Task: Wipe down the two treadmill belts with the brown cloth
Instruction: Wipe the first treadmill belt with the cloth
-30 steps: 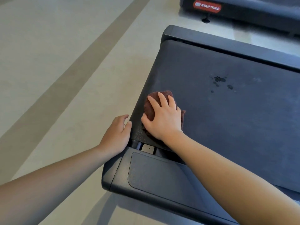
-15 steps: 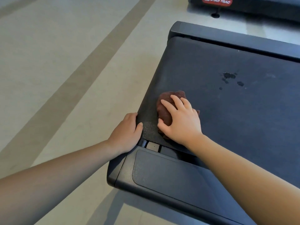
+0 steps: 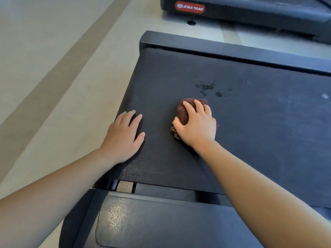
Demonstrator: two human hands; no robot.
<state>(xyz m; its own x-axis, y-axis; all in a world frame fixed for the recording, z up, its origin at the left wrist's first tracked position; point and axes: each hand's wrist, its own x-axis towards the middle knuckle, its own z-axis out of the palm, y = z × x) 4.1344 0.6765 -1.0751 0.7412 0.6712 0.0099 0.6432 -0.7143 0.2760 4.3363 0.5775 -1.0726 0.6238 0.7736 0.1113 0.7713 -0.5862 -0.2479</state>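
Observation:
The near treadmill's black belt [image 3: 250, 122] fills the middle of the head view. My right hand [image 3: 197, 125] presses a bunched brown cloth [image 3: 182, 111] onto the belt, fingers curled over it. Dark wet spots [image 3: 206, 86] lie on the belt just beyond the cloth. My left hand [image 3: 123, 136] rests flat on the belt's left edge, fingers spread, holding nothing. A second treadmill [image 3: 250, 9] with a red STAR TRAC label stands at the top right; its belt is mostly out of view.
The near treadmill's dark end cover [image 3: 152, 226] lies below my arms and a black side rail [image 3: 223, 49] runs along the belt's far side. Beige floor [image 3: 53, 77] with a darker stripe spreads to the left.
My right hand has slid the cloth further along the belt toward the wet spots. My left hand has moved from the belt's corner edge onto the belt surface.

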